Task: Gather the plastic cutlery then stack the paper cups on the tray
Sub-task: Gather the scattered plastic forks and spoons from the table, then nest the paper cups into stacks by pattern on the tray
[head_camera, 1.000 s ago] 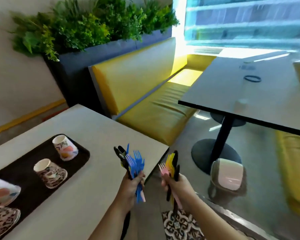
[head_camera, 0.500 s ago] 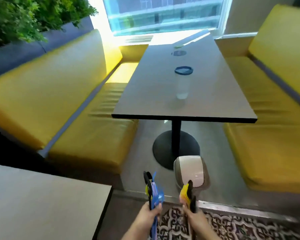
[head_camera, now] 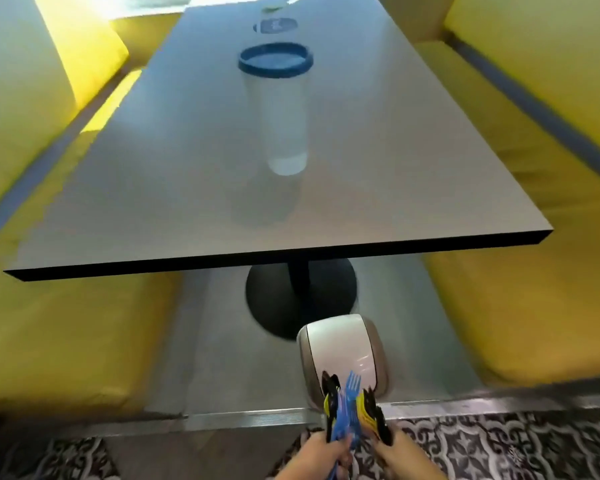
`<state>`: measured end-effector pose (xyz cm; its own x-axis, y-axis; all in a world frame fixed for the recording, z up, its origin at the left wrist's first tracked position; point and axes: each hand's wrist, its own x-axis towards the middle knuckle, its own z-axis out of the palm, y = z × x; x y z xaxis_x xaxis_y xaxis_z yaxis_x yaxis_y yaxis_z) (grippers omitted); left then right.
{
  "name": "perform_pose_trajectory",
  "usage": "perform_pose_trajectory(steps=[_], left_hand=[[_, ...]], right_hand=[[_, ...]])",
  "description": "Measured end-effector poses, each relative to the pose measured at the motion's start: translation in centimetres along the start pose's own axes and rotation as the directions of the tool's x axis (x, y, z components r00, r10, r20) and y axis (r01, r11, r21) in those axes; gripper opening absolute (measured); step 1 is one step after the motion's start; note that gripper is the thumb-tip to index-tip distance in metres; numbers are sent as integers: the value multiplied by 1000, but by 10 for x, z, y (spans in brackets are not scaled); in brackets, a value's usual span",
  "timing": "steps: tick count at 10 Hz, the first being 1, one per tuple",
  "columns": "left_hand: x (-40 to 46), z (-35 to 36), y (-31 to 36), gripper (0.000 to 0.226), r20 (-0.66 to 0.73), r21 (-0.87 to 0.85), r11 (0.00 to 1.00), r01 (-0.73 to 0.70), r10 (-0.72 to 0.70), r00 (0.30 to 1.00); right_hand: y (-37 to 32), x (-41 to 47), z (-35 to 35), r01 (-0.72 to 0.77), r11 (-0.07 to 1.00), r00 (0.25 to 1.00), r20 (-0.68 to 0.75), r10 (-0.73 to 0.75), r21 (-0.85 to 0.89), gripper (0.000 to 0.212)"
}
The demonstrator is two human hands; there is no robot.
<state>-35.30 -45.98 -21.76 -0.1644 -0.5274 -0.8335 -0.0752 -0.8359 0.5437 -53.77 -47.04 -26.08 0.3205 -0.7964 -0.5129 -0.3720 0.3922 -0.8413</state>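
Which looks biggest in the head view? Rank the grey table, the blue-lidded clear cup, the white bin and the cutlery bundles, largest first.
1. Grey table
2. Blue-lidded clear cup
3. White bin, close to the cup; nearer the camera, so unsure
4. Cutlery bundles

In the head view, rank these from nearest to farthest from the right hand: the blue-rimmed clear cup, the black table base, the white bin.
From the right hand:
1. White bin, on the floor just beyond the hands.
2. Black table base, farther on, under the table.
3. Blue-rimmed clear cup, farthest, standing on the table top.
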Motion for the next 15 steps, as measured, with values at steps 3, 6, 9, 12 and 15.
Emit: perform_pose_trajectory(steps=[3,6,9,12,15], left_hand=[[94,11,5,19,166,-274,926,259,-220,961],[144,9,-9,15,133,-356,815,456,-439,889],[172,14,15,26,90,-773,576,266,-315,945],[207,14,9,26,-87,-725,649,229,-417,905],[193,16,8,27,-259,-614,783,99,-319,912]], right_hand=[[-1,78,-20,-535,814,827,58,560,-228,25],[41,117,-17,-616,785,787,3,617,-61,28],[34,123,-7,-677,644,721,141,679,356,21],[38,144,-2,-650,476,686,187,704,592,28],[24,167,10,-577,357,645,141,751,735,25]])
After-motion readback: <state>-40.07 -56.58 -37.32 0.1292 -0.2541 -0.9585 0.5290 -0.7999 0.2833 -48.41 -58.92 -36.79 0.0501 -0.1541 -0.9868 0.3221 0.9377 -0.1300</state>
